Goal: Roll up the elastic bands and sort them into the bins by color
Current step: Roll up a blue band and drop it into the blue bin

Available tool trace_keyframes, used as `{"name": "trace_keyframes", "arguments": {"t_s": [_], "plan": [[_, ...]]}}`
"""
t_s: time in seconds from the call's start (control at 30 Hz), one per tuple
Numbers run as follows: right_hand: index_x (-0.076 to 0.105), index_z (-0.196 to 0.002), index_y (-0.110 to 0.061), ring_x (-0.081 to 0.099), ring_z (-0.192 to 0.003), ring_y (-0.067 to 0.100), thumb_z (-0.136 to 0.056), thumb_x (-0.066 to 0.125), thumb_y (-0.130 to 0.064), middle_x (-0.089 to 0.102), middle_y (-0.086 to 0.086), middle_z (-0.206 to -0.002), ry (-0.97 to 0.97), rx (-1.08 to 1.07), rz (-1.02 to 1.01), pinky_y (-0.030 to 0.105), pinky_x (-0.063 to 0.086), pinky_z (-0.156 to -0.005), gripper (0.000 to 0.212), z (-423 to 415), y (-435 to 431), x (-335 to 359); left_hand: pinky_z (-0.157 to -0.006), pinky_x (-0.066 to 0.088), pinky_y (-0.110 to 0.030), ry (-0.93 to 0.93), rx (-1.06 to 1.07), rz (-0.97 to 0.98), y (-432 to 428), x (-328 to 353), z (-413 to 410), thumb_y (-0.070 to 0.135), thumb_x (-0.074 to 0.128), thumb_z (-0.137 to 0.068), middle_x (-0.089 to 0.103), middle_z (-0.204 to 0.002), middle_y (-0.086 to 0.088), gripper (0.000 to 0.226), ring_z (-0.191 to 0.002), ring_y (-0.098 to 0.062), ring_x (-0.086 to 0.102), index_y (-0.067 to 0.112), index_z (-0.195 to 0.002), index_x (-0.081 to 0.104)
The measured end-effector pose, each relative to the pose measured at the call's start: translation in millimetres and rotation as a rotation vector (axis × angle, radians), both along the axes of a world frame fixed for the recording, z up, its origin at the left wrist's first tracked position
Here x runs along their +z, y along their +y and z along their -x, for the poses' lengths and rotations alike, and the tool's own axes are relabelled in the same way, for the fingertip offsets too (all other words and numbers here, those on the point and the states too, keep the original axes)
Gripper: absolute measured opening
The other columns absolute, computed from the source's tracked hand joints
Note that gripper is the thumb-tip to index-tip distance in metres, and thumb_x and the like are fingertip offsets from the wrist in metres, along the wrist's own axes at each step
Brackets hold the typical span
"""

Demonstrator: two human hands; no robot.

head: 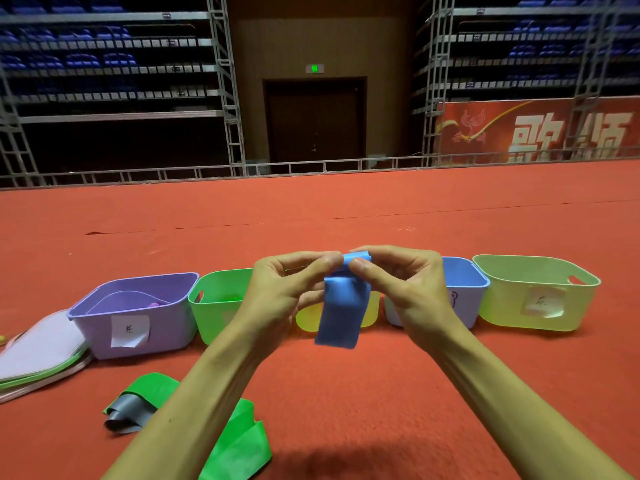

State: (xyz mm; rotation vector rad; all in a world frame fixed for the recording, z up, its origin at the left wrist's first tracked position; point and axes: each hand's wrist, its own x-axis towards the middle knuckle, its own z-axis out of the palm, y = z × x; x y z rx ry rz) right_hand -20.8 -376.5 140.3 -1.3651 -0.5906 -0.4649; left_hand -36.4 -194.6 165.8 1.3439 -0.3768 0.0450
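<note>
Hands raised at frame centre, both on the blue band [341,313]. Left hand [277,292] pinches the band's top edge between thumb and curled fingers; right hand [408,289] pinches the same edge from the 3 o'clock side, thumb on the front. Top of the band is folded or rolled over between the fingertips, and the rest hangs straight down toward 6 o'clock, clear of the red carpet [346,209].

Bins sit in a row on the carpet behind the hands, running 9 to 3 o'clock: purple bin [138,313], green bin [214,303], yellow bin [306,322] mostly hidden by the hands and band, blue bin [464,282], pale green bin [533,292]. Paper labels show on the purple and pale green bins.

Green band [242,445] lies loose at 7 o'clock, partly under the left forearm, with the grey band [130,412] touching it. Stack of flat lids [38,348] at 9 o'clock, against the purple bin.
</note>
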Motion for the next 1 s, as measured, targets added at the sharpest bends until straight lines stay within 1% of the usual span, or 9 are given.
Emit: {"name": "trace_keyframes", "arguments": {"t_s": [0.13, 0.23, 0.33, 0.4, 0.5, 0.6, 0.73, 0.9, 1.0], "plan": [[0.076, -0.108, 0.001, 0.072, -0.089, 0.025, -0.080, 0.079, -0.009, 0.077, 0.023, -0.101, 0.021, 0.028, 0.010, 0.038, 0.060, -0.083, 0.030, -0.1, -1.9, -1.1, -0.080, 0.059, -0.027, -0.023, 0.035, 0.002, -0.3, -0.9, -3.8, 0.017, 0.080, -0.069, 0.078, -0.102, -0.017, 0.037, -0.092, -0.021, 0.074, 0.000, -0.101, 0.076], [0.076, -0.109, -0.007, 0.072, -0.088, 0.023, -0.081, 0.084, -0.015, 0.076, 0.020, -0.103, 0.108, 0.068, 0.069, 0.037, 0.060, -0.073, 0.030, -1.0, -6.3, -0.2, -0.078, 0.059, -0.026, -0.050, 0.044, -0.010, 1.0, -1.3, -4.5, 0.015, 0.082, -0.063, 0.079, -0.098, -0.017, 0.036, -0.090, -0.020, 0.073, 0.004, -0.098, 0.078], [0.077, -0.097, -0.005, 0.067, -0.081, 0.021, -0.081, 0.082, -0.034, 0.075, 0.016, -0.093, 0.177, 0.071, 0.080, 0.028, 0.054, -0.059, 0.034, -2.2, -5.3, -0.2, -0.090, 0.058, -0.034, -0.075, 0.073, -0.027, 1.9, -2.1, -5.9, 0.014, 0.084, -0.060, 0.078, -0.096, -0.018, 0.036, -0.092, -0.024, 0.073, 0.009, -0.095, 0.079], [0.077, -0.094, 0.000, 0.065, -0.075, 0.018, -0.087, 0.081, -0.029, 0.075, 0.013, -0.086, 0.157, 0.029, 0.072, 0.025, 0.052, -0.057, 0.030, -2.7, -4.3, -1.4, -0.094, 0.056, -0.038, -0.086, 0.078, -0.028, 1.6, -3.1, -6.0, 0.013, 0.085, -0.059, 0.078, -0.097, -0.019, 0.038, -0.094, -0.027, 0.073, 0.009, -0.096, 0.080], [0.077, -0.100, 0.004, 0.068, -0.077, 0.015, -0.091, 0.072, -0.012, 0.077, 0.012, -0.088, 0.118, 0.027, 0.061, 0.026, 0.053, -0.065, 0.019, -1.3, -4.7, -2.5, -0.090, 0.058, -0.034, -0.070, 0.047, -0.025, 1.4, -2.4, -3.3, 0.011, 0.084, -0.060, 0.078, -0.100, -0.018, 0.043, -0.096, -0.025, 0.074, 0.010, -0.102, 0.078], [0.076, -0.107, 0.005, 0.070, -0.088, 0.023, -0.091, 0.070, -0.007, 0.078, 0.019, -0.102, 0.090, 0.081, 0.044, 0.041, 0.057, -0.078, 0.021, 1.5, -5.1, -1.3, -0.083, 0.060, -0.031, 0.009, -0.032, -0.020, 0.4, 1.1, -0.3, 0.019, 0.082, -0.065, 0.077, -0.107, -0.017, 0.049, -0.098, -0.023, 0.075, 0.005, -0.112, 0.074], [0.073, -0.111, 0.009, 0.072, -0.095, 0.029, -0.088, 0.070, -0.004, 0.076, 0.023, -0.106, 0.046, 0.103, 0.018, 0.045, 0.060, -0.088, 0.027, 4.3, -3.5, -0.9, -0.076, 0.061, -0.029, 0.044, -0.042, -0.034, -1.6, 3.0, 0.3, 0.028, 0.077, -0.073, 0.077, -0.101, -0.019, 0.039, -0.086, -0.022, 0.073, -0.001, -0.099, 0.078], [0.073, -0.110, 0.004, 0.074, -0.092, 0.032, -0.084, 0.080, -0.008, 0.077, 0.023, -0.105, 0.085, 0.126, 0.044, 0.039, 0.060, -0.072, 0.029, 3.6, -7.0, -2.6, -0.072, 0.058, -0.025, 0.004, -0.027, -0.029, 0.4, 2.5, 0.5, 0.016, 0.078, -0.070, 0.078, -0.097, -0.017, 0.029, -0.084, -0.020, 0.074, 0.000, -0.094, 0.078], [0.077, -0.103, -0.003, 0.072, -0.087, 0.029, -0.081, 0.082, -0.030, 0.077, 0.023, -0.101, 0.134, 0.107, 0.045, 0.035, 0.057, -0.063, 0.035, 4.0, -6.4, -1.4, -0.075, 0.058, -0.027, -0.029, -0.015, -0.050, 1.2, 0.8, 0.2, 0.012, 0.079, -0.069, 0.078, -0.100, -0.018, 0.034, -0.089, -0.023, 0.075, 0.000, -0.100, 0.077]]}}
